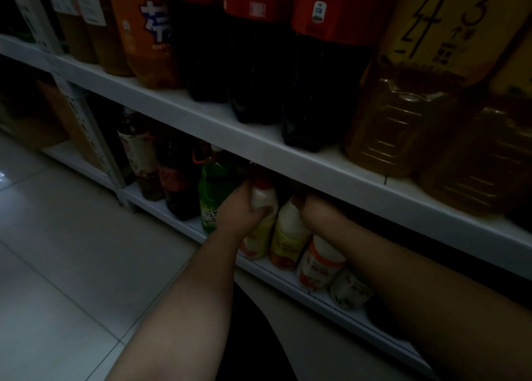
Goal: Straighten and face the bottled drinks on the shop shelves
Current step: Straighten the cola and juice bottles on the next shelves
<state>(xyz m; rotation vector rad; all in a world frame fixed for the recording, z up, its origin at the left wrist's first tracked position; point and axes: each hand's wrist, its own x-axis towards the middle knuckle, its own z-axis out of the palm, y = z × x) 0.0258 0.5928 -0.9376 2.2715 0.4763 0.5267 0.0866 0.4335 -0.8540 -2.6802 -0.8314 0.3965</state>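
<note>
White bottle (264,197) gripped by left hand (239,212).

The left forearm (184,294) and right forearm (417,279) are bare; dark clothing (253,331) shows between them.

Pale tiled floor (57,251), brown cardboard box (43,115), amber jugs (403,121) upper right.

On the lower shelf (152,205), a red-capped milky bottle (266,197) with a yellow label stood upright in the left hand's (240,210) grip, a green bottle (214,190) just left, a matching milky bottle (289,222) just right.
</note>
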